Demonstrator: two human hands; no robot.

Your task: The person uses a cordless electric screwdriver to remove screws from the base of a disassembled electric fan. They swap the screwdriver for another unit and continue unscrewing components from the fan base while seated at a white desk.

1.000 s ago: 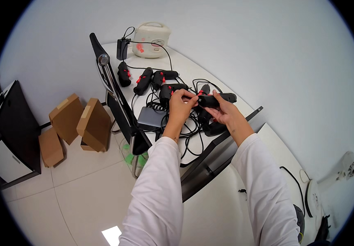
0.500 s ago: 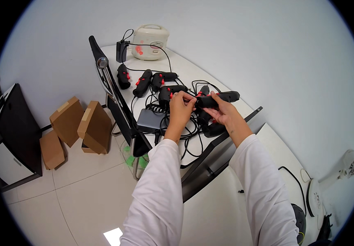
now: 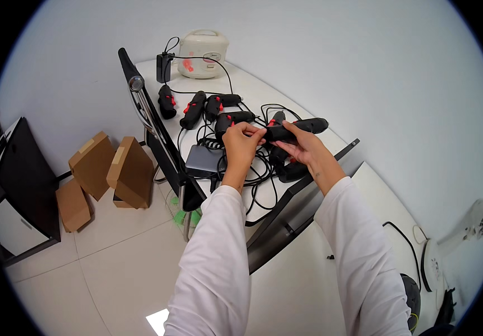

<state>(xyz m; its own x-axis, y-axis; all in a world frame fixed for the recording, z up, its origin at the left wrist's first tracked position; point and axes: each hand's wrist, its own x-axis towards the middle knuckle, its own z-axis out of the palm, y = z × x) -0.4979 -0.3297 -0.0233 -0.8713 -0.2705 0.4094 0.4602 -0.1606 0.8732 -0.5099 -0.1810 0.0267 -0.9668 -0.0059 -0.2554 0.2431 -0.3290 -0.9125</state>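
Observation:
My right hand [image 3: 308, 150] holds a black cordless screwdriver [image 3: 315, 125], its thumb on top and fingers underneath. Closed in a pinch, my left hand [image 3: 240, 145] meets the near-left end of that tool. Whatever lies between those fingertips is too small to make out; it may be a cable end. More black screwdrivers with red switches lie around: one [image 3: 167, 103] at the far left, another [image 3: 193, 110] beside it, and several closer to my hands. Beside my left wrist a flat grey box [image 3: 202, 159] rests among tangled black cables [image 3: 260, 179].
A white rice cooker [image 3: 203, 63] and a black power adapter [image 3: 163, 69] stand at the table's far end. A chair with a chrome frame [image 3: 136, 84] borders the left side. A dark panel [image 3: 278, 227] crosses below my forearms. Cardboard boxes [image 3: 132, 178] sit on the floor.
The view has shifted slightly. My left fingers have curled in more at the screwdriver's end, while my right hand keeps its hold.

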